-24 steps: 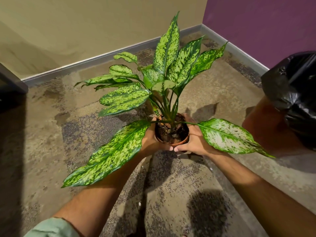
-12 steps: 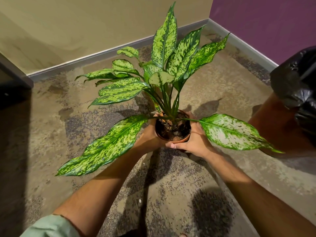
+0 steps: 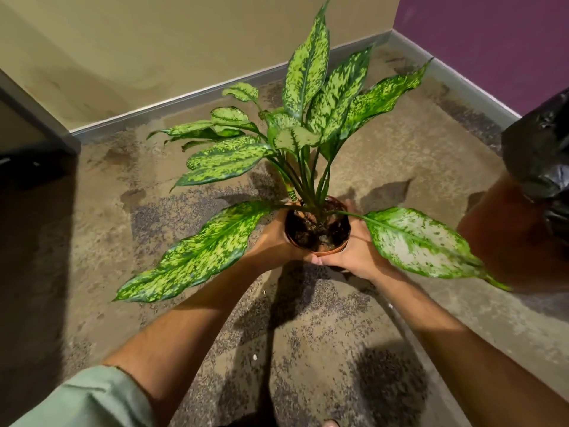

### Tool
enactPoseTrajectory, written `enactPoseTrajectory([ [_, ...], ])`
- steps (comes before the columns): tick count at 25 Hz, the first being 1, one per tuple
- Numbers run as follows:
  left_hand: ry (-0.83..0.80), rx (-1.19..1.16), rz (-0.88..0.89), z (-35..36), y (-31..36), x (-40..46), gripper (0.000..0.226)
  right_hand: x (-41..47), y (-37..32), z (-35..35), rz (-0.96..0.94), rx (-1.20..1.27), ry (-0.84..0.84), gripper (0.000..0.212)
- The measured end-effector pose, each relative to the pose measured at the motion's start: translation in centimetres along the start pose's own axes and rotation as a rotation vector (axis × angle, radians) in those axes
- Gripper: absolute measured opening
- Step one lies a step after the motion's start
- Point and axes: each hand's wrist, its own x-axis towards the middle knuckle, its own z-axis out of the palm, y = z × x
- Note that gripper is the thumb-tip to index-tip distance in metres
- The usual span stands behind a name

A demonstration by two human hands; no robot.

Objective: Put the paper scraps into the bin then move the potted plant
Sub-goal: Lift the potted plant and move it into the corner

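A potted plant point(image 3: 308, 124) with long speckled green leaves grows from a small brown pot point(image 3: 331, 248) of dark soil. I hold the pot above the floor with both hands. My left hand point(image 3: 271, 241) wraps its left side and my right hand point(image 3: 354, 257) cups its right side and bottom, fingertips meeting under the front rim. The bin point(image 3: 505, 238), a brown container lined with a black bag point(image 3: 542, 155), stands at the right edge. Two tiny white paper scraps point(image 3: 255, 356) lie on the floor below the pot.
The worn, mottled floor point(image 3: 123, 241) ends at a grey skirting board point(image 3: 184, 100) below a beige wall and a purple wall point(image 3: 492, 32), which meet in a corner at the back right. A dark piece of furniture point(image 3: 27, 143) stands at the left edge.
The view has shifted slightly and the plant sits a little farther ahead and toward the corner. Both hands keep the same grip on the pot.
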Motion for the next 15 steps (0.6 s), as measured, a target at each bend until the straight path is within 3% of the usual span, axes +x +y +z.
enactPoseTrajectory([
  [4, -0.019, -0.08, -0.045, -1.0, 1.6, -0.8, 0.097, -0.6, -3.1, -0.9, 0.072, 0.107, -0.118, 0.062],
  [9, -0.027, -0.121, -0.031, -3.7, 7.0, -3.3, 0.095, -3.0, -9.9, -2.7, -0.002, 0.12, -0.03, 0.085],
  [12, 0.008, -0.057, -0.037, -6.6, 12.2, -5.3, 0.109, -4.4, -15.8, -5.0, 0.002, 0.087, -0.062, 0.087],
  [15, 0.01, -0.067, -0.033, -9.3, 18.8, -6.2, 0.109, -5.6, -22.0, -8.4, -0.033, 0.169, -0.014, 0.09],
])
